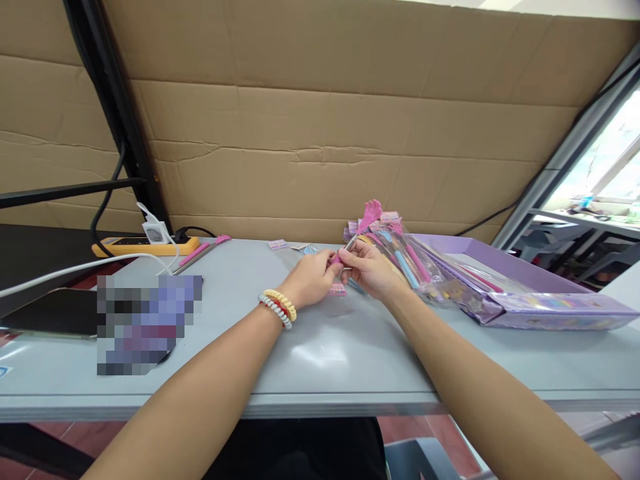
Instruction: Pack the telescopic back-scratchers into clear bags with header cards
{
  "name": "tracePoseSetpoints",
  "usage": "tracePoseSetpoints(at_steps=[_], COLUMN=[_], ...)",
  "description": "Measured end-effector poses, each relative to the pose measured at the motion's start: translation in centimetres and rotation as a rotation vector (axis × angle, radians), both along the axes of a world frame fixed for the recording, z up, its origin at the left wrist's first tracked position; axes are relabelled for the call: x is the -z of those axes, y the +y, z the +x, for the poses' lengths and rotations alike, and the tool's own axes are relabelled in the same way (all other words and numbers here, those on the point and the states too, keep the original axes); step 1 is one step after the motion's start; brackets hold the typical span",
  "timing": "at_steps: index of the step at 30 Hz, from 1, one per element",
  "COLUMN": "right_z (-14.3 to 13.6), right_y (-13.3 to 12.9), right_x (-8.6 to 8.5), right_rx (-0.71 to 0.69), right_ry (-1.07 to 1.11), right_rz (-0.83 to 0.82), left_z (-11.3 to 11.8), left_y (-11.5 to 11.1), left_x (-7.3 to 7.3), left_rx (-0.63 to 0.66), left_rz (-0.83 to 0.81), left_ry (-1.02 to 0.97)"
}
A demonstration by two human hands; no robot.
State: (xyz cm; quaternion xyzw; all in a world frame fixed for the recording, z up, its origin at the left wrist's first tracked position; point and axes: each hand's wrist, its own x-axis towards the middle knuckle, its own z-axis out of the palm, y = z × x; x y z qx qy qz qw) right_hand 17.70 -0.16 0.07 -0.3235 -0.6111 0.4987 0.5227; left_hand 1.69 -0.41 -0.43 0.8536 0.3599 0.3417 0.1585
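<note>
A back scratcher with a pink hand-shaped head (371, 215) and a metal shaft is held tilted up above the table. My left hand (311, 275), with coiled bands round its wrist, is closed on the pink handle end. Fingers of my right hand (367, 267) pinch the metal shaft just below the head. Under my hands lies a clear bag with a pink label (339, 289), partly hidden. Beside my right hand, several wrapped back scratchers (410, 261) with pink, blue and yellow handles lie in a pile.
A purple box (560, 311) stands at the right. Back left, loose back scratchers (203, 252) lie near a yellow power strip (135, 247) with a white charger and cable. A dark phone (55, 313) and a blurred-out item (150, 323) lie at the left. Cardboard (300, 120) walls the back.
</note>
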Motion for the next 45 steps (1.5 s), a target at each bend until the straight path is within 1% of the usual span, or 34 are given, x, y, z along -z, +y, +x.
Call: tracePoseSetpoints(at_steps=[2,5,7,9,12,16,18,23,27,29,31,35,38,41,43,45], right_z=[-0.1,0.0,0.1,0.1,-0.2,-1.4,-1.9,-2.5,-2.7,-2.9,-3.1,-3.5,-3.7,-3.6,-3.3,-2.8], right_y=[-0.2,-0.2,-0.2,-0.2,-0.5,-1.5,-1.9,-2.3,-2.5,-2.8,-3.1,-3.4,-3.4,-3.2,-2.7,-2.0], right_x=[-0.1,0.0,0.1,0.2,0.0,-0.3,-0.3,-0.1,0.0,0.0,-0.2,-0.3,-0.2,-0.1,-0.2,-0.4], right_rx=[0.075,0.175,0.174,0.175,0.223,0.222,0.247,0.302,0.363,0.364,0.333,0.300,0.298,0.312,0.338,0.387], right_ry=[-0.037,-0.156,-0.238,-0.307,-0.401,-0.524,-0.610,-0.823,-0.916,-0.922,-0.917,-0.910,-0.883,-0.732,-0.552,-0.377], right_rz=[0.070,0.138,0.141,0.112,0.099,0.230,0.308,0.498,0.622,0.642,0.636,0.604,0.574,0.540,0.483,0.395], left_z=[0.3,0.5,0.6,0.8,0.5,-1.0,-1.8,-2.3,-2.2,-2.3,-2.4,-2.7,-3.0,-3.0,-2.6,-1.6], left_y=[-0.1,-0.5,-0.9,-1.3,-1.4,0.1,0.9,2.1,2.5,2.7,2.9,3.4,3.4,2.6,1.6,0.6], left_x=[0.0,0.0,-0.1,-0.3,-0.6,-0.6,-0.5,-0.4,-0.3,-0.2,-0.1,0.0,-0.1,-0.4,-0.6,-0.6], left_rx=[-0.029,-0.103,-0.145,-0.145,-0.105,0.027,0.074,0.131,0.126,0.116,0.109,0.124,0.091,0.038,0.019,-0.009], left_rz=[0.079,0.184,0.200,0.187,0.135,0.089,0.063,0.044,0.111,0.146,0.157,0.135,0.125,0.155,0.183,0.187], left_ry=[-0.030,0.066,0.132,0.158,0.177,0.236,0.234,0.204,0.208,0.210,0.215,0.208,0.212,0.198,0.146,0.083])
